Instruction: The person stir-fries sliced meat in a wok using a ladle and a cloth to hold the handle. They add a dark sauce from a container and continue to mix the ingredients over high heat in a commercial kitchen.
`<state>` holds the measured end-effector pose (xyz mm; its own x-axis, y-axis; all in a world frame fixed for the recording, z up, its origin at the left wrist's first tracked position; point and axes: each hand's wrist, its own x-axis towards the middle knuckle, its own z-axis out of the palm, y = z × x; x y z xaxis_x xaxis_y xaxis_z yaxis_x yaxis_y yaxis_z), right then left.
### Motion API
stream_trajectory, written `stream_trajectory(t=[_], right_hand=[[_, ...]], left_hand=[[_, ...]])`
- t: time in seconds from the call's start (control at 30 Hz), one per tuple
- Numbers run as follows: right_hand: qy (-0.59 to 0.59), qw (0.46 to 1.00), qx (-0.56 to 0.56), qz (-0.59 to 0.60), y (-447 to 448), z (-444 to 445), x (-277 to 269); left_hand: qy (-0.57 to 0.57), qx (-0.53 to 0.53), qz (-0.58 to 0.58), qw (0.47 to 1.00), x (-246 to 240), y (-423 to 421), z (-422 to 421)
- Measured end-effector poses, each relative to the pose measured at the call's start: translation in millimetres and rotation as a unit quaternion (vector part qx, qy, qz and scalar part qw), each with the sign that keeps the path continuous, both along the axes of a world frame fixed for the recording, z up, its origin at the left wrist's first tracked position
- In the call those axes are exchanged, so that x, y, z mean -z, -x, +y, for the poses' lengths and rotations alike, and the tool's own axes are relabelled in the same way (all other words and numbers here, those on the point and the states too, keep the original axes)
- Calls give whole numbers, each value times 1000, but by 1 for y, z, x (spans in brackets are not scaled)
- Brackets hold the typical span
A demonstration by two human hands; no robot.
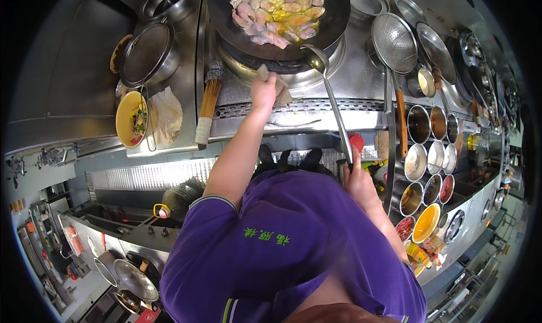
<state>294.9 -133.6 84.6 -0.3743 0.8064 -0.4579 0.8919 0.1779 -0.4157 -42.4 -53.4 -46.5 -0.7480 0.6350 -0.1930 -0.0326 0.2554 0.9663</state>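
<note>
My left hand (pixel 263 91) is shut on a folded grey-brown cloth (pixel 283 92) just below the near rim of a large black wok (pixel 250 47). A small metal loop handle (pixel 288 64) sits on that rim, close to the cloth. Slices of pale fish or meat (pixel 275 16) lie in the wok with yellow oil among them. My right hand (pixel 362 183) grips the dark handle end of a long steel ladle (pixel 336 107). Its bowl rests at or just over the wok's near right rim. The wok sits on a round metal burner ring (pixel 338 54).
A bamboo wok brush (pixel 208 96) lies left of the burner. Beyond it are a yellow bowl of cut vegetables (pixel 120 119), crumpled cloth (pixel 167 115) and a strainer over a pot (pixel 148 54). To the right stand a perforated skimmer (pixel 394 43) and several seasoning pots (pixel 416 162).
</note>
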Motion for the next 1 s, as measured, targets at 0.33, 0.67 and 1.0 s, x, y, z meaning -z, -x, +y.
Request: stream_trajectory(t=[0.33,0.67,1.0], right_hand=[[8,1000,3,-6,-3,7,-8],[87,992,53,70,-17,25,-27],[6,999,4,50,-21,52,-70]], left_hand=[[-38,46,316,947,0,-37,20],[12,162,491,856,16,-22,33],[19,158,572,804,14,-21,26]])
